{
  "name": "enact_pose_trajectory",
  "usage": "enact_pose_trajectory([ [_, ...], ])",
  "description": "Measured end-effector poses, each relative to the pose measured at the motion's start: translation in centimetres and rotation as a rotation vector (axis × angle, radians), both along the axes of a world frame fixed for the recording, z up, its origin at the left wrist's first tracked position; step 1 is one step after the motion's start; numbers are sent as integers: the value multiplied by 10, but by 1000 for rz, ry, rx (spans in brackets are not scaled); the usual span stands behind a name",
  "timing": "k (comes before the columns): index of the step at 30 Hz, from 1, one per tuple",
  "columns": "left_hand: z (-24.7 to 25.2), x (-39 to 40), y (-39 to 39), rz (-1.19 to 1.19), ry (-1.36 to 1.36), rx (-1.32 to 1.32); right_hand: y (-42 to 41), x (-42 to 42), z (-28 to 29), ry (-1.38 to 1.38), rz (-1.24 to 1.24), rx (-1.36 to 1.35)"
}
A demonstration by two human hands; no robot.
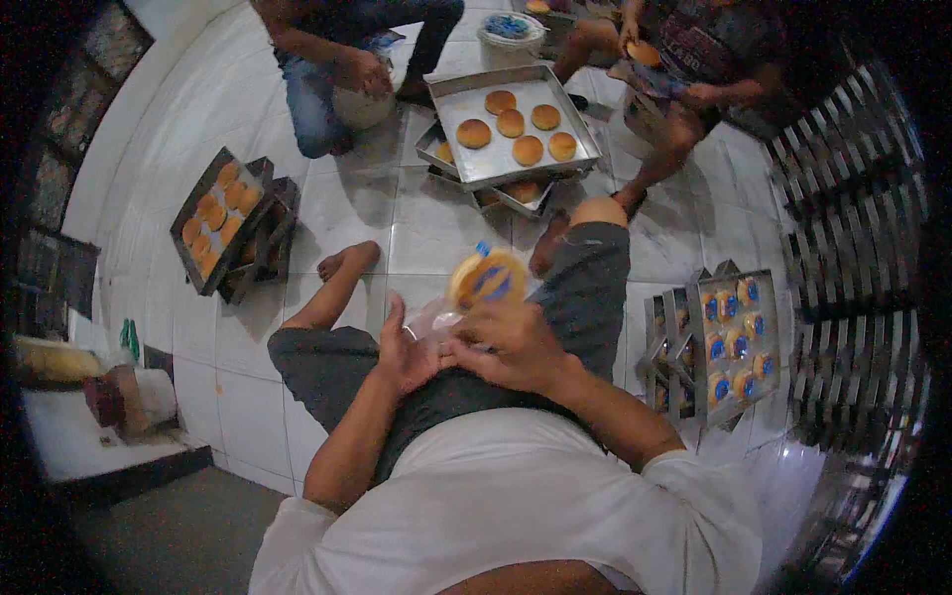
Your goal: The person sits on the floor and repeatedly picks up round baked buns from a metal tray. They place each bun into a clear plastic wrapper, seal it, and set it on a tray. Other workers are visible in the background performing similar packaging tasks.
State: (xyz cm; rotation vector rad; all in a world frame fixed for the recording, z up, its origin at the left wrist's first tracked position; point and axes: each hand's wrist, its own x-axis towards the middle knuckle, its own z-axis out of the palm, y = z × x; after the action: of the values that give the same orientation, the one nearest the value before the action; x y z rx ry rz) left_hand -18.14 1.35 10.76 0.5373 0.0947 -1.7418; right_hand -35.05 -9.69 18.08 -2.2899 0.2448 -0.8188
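My left hand point(407, 352) is open, palm up, above my lap, beside a clear plastic bag point(435, 320). My right hand point(506, 346) is blurred and bent over the bag, its fingers near my left fingertips; whether it grips the bag I cannot tell. Just beyond my right hand is a round bun in a clear wrapper with blue print point(487, 279), blurred, with a blue tip at its top. What supports it is hidden. Further ahead, a metal tray point(476, 167) with several unwrapped golden buns point(510, 123) lies on stacked trays.
Stacked trays of unwrapped buns point(216, 212) stand on the tiled floor at left, stacked trays of wrapped buns point(736, 346) at right. Two people sit ahead; one person's hand point(632, 33) holds a bun. A bucket point(512, 41) with blue items stands between them. Metal racks line the right.
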Motion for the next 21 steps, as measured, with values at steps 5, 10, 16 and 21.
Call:
enact_pose_trajectory([
  [5, -12, -7, -7, -2, 430, -131, -21, -35, 33, 11, -28, 61],
  [10, 34, -25, -12, -78, 267, -239, -95, -70, -20, 615, -335, -553],
  [16, 45, -4, -7, 140, 61, -326, -11, -42, 20, 95, -560, 624],
  [21, 52, -1, 5, 101, 109, -295, 19, 7, 50, 71, -184, -263],
])
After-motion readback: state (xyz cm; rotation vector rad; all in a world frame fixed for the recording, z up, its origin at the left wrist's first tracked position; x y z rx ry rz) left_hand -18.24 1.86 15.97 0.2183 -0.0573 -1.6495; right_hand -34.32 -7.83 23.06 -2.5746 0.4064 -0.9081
